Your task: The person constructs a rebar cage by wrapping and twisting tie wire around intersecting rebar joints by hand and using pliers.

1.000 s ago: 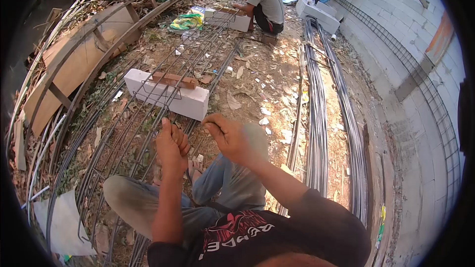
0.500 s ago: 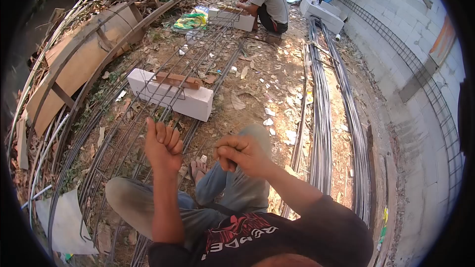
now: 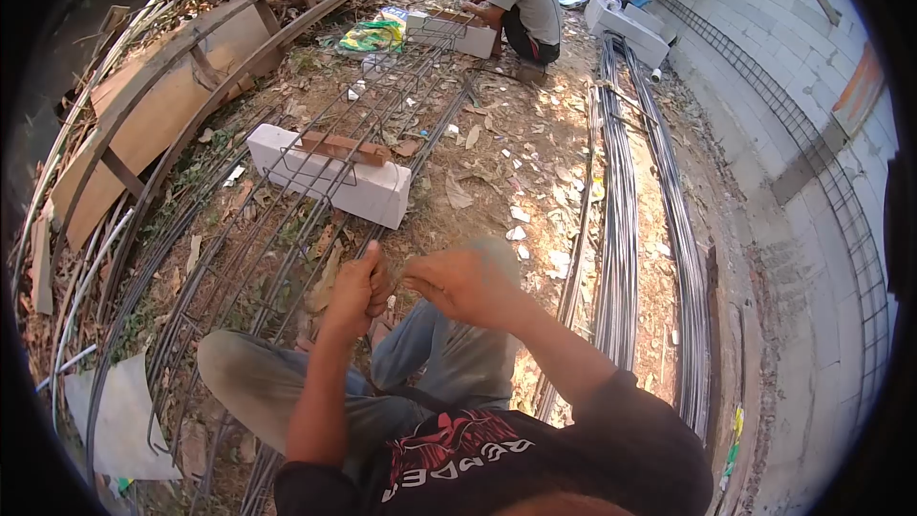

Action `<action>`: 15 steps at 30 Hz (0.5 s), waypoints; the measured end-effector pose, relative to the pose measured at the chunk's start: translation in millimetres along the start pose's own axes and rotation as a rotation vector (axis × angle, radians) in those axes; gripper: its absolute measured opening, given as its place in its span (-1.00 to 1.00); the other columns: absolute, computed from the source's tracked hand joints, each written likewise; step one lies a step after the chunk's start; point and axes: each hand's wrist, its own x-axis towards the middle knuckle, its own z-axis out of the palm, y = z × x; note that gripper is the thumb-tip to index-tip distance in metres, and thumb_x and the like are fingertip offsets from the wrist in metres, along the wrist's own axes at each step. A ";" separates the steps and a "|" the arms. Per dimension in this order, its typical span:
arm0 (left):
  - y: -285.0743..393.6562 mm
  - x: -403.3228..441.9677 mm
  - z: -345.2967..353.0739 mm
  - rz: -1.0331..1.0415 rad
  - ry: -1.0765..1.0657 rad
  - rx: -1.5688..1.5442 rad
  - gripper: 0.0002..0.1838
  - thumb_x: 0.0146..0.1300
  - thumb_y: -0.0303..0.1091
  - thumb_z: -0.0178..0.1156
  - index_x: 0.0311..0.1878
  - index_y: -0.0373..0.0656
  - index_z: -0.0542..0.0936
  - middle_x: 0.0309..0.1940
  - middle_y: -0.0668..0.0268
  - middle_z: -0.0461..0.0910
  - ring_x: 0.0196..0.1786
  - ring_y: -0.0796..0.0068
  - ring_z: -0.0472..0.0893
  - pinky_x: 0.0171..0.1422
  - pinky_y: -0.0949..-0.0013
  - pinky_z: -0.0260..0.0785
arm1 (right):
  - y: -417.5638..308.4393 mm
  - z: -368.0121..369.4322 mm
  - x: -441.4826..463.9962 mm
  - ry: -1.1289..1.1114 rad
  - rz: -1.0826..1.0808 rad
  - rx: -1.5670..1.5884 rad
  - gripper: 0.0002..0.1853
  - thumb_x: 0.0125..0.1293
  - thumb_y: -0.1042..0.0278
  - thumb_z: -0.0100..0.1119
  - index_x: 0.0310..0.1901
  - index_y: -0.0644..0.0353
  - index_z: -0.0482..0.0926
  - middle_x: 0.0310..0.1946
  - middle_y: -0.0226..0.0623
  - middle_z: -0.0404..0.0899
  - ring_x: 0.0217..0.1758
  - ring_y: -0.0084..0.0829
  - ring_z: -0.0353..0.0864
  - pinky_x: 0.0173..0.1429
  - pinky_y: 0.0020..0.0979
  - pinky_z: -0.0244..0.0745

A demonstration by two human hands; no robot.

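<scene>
My left hand [image 3: 361, 291] is closed in a fist with the thumb up, above my crossed legs. Close on its right, my right hand [image 3: 468, 285] has its fingers pinched together, knuckles up. Whatever lies between the fingers of either hand is too thin or too hidden to make out. Just beyond the hands is a rebar cage [image 3: 330, 193] of long bars with bent stirrups. It rests across a white block [image 3: 380, 193], where a reddish-brown piece [image 3: 325, 145] lies on top.
On the right run long bundles of steel bars [image 3: 619, 229] beside a grey block wall [image 3: 812, 67]. A co-worker [image 3: 525, 14] squats ahead at another white block [image 3: 468, 38]. Curved wooden strips and a brown board [image 3: 143, 124] lie at left.
My left hand has moved right and slightly down, close to my right hand. The right hand has shifted slightly left and turned more knuckles-up.
</scene>
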 end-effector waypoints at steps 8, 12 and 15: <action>18.1 6.8 -41.7 0.058 0.087 -0.370 -0.46 0.67 0.16 -0.06 -0.25 -0.10 0.57 -0.56 0.51 0.25 -0.52 0.60 0.20 -0.51 0.43 0.05 | 26.3 18.1 -69.7 -0.519 0.181 0.017 -0.76 0.49 0.15 0.17 -0.15 0.15 0.68 -0.42 -0.01 0.69 -0.25 0.09 0.71 -0.13 0.08 0.56; -1.1 36.8 -49.6 -0.009 0.238 -0.357 -0.55 0.69 0.05 -0.04 -0.23 -0.07 0.56 -0.53 0.53 0.28 -0.54 0.63 0.21 -0.54 0.45 0.03 | -7.0 23.4 -112.9 -0.870 0.008 0.248 -0.77 0.47 0.18 0.19 -0.16 0.16 0.69 -0.38 0.01 0.69 -0.19 0.09 0.72 -0.07 0.05 0.58; -13.4 50.8 -45.4 0.113 0.445 -0.225 -0.60 0.72 -0.05 -0.06 -0.27 -0.06 0.46 -0.60 0.51 0.21 -0.62 0.67 0.09 -0.62 0.46 -0.09 | -18.6 12.2 -107.3 -0.834 -0.025 0.412 -0.79 0.43 0.22 0.24 -0.06 0.14 0.70 -0.18 -0.05 0.70 -0.05 0.03 0.71 0.04 -0.01 0.59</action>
